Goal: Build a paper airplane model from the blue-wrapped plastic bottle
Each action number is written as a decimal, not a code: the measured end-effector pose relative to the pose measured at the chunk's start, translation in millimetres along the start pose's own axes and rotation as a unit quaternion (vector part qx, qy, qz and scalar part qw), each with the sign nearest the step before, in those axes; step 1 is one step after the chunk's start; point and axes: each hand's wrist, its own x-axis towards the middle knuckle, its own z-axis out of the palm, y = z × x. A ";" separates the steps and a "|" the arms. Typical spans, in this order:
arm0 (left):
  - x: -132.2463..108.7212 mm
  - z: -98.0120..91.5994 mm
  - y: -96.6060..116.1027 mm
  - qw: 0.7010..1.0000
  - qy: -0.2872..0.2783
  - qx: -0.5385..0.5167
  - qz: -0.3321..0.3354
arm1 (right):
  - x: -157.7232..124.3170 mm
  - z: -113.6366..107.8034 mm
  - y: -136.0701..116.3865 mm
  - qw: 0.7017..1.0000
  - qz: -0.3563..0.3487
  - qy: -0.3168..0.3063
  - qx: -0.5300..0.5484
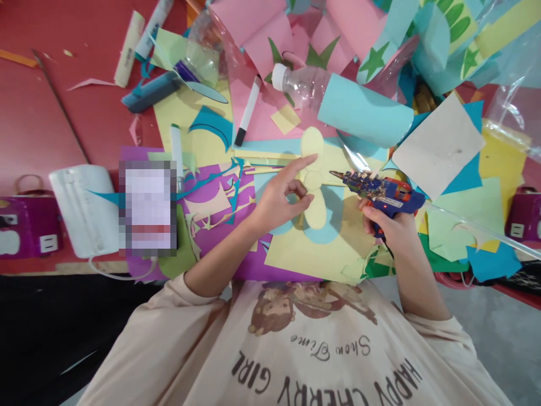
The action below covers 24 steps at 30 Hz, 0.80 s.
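Note:
A pale yellow paper propeller (316, 212) with rounded blades and a round centre is in the middle of the head view. My left hand (281, 197) holds it from the left, index finger stretched along the upper blade and thumb by the lower one; the other fingers are partly hidden. Its shadow falls on the light blue and yellow paper below. A blue hot glue gun (380, 192) with orange parts is gripped in my right hand (391, 225). The gun's nozzle points left at the propeller, a short gap away. A small red light shows near its handle.
A plastic bottle (304, 87) wrapped in light blue paper lies behind, beside a black-capped marker (248, 110). Paper scraps (211, 203) spread on the left. A phone (147, 208) and a white case (87, 208) lie farther left. At right is a white square tile (439, 145).

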 end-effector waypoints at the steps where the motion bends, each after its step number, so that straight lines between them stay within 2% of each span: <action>1: -0.2 0.4 0.4 1.000 -0.001 0.002 -0.002 | -1.0 0.2 -1.1 1.000 0.001 -0.007 0.003; 4: -0.6 1.5 1.3 1.000 -0.006 0.013 -0.007 | -3.4 3.1 -6.0 1.000 0.007 -0.019 -0.021; 11: -0.6 2.4 0.4 0.999 -0.015 0.034 0.000 | -1.4 9.3 -9.2 0.994 -0.007 -0.005 -0.110; 19: -0.8 2.1 0.6 0.999 -0.017 0.042 0.008 | 3.3 4.1 2.1 0.991 -0.018 -0.023 -0.130; 24: -0.7 2.3 1.3 0.999 -0.015 0.041 0.009 | 2.2 6.2 -0.6 0.990 -0.029 -0.026 -0.132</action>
